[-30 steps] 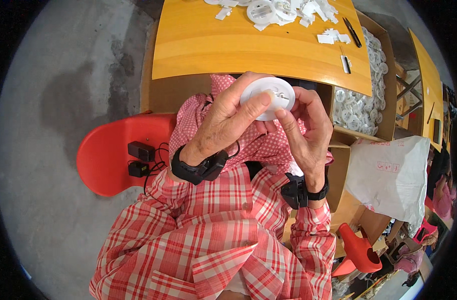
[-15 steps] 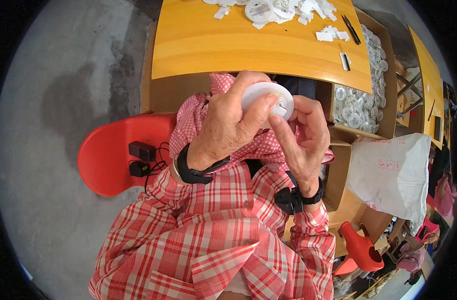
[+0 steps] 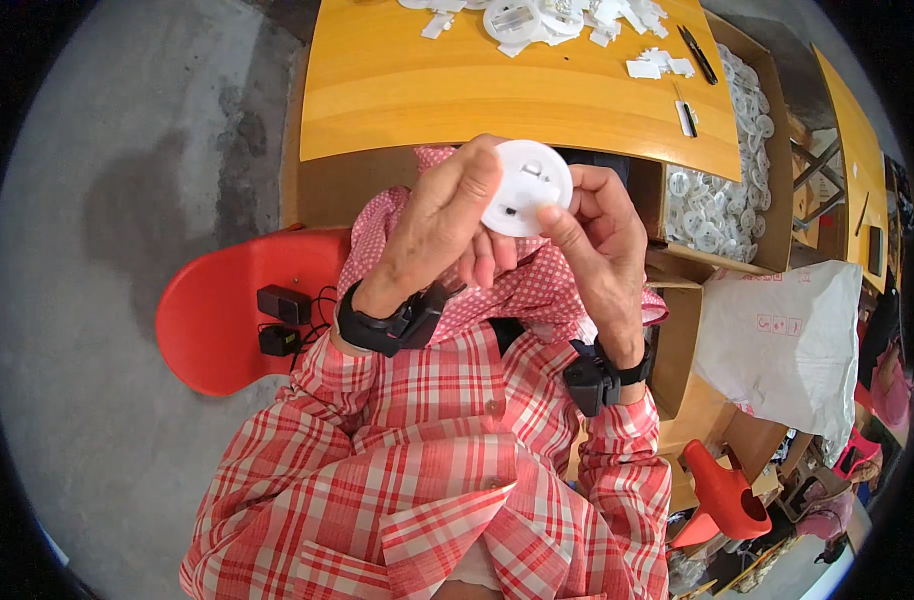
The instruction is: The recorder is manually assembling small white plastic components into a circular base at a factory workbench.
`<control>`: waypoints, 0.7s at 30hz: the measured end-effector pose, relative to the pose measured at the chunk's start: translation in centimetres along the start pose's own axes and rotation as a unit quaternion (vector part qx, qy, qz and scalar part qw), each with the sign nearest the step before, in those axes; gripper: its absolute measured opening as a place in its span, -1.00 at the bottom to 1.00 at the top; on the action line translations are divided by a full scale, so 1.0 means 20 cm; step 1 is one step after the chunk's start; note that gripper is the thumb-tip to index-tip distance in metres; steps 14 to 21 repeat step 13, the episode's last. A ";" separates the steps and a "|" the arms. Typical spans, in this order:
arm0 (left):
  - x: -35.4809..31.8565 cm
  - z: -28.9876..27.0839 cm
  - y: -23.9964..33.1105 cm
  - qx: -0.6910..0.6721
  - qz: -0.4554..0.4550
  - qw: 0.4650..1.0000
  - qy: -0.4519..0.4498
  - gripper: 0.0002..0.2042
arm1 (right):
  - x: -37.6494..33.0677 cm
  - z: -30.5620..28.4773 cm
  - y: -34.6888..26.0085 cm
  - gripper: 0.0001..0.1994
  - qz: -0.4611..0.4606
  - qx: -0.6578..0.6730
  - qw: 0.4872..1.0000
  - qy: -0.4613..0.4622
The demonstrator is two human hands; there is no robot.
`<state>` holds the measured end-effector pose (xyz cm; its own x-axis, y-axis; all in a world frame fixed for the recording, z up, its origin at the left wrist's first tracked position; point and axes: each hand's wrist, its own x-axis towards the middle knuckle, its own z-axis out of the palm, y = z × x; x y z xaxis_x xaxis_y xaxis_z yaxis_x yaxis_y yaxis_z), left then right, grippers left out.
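A round white plastic disc [image 3: 525, 190] is held up between my two hands, just off the near edge of the table. Its face, turned toward me, has a small slot near the top and a little black part lower down. My left hand [image 3: 442, 215] is at its left rim, thumb along the edge and some fingers curled beneath. My right hand [image 3: 607, 235] grips the lower right rim, with the thumb pressed on the face and the fingers behind, partly hidden.
Several white discs and flat pieces [image 3: 537, 18] lie on the yellow table [image 3: 427, 95], with black tweezers [image 3: 699, 55] and a slim black tool [image 3: 688, 118]. A cardboard box of white discs [image 3: 712, 215] stands right. A red chair [image 3: 212, 320] holds black adapters [image 3: 284, 303].
The disc has tilted to show its face more fully and sits slightly left. My left thumb has moved off the face to the rim.
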<state>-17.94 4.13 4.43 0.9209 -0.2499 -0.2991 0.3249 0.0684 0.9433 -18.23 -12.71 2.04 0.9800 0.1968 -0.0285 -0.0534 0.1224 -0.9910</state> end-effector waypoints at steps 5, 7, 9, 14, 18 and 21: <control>-0.01 -0.02 0.01 -0.049 -0.025 0.998 -0.038 -0.41 | -0.02 0.00 0.01 -0.75 0.042 0.057 0.997 0.008; -0.01 -0.01 0.01 -0.041 -0.018 0.998 -0.034 -0.43 | -0.02 -0.03 0.04 -0.74 0.051 0.035 0.998 0.005; 0.00 0.01 0.02 -0.033 -0.011 0.999 -0.034 -0.44 | -0.03 -0.05 0.04 -0.73 0.060 0.013 0.998 0.005; 0.00 0.03 0.04 0.000 -0.005 1.000 -0.025 -0.56 | -0.02 -0.05 0.01 -0.70 0.073 -0.006 0.997 0.002; 0.00 0.03 0.04 0.000 -0.005 1.000 -0.025 -0.56 | -0.02 -0.05 0.01 -0.70 0.073 -0.006 0.997 0.002; 0.00 0.03 0.04 0.000 -0.005 1.000 -0.025 -0.56 | -0.02 -0.05 0.01 -0.70 0.073 -0.006 0.997 0.002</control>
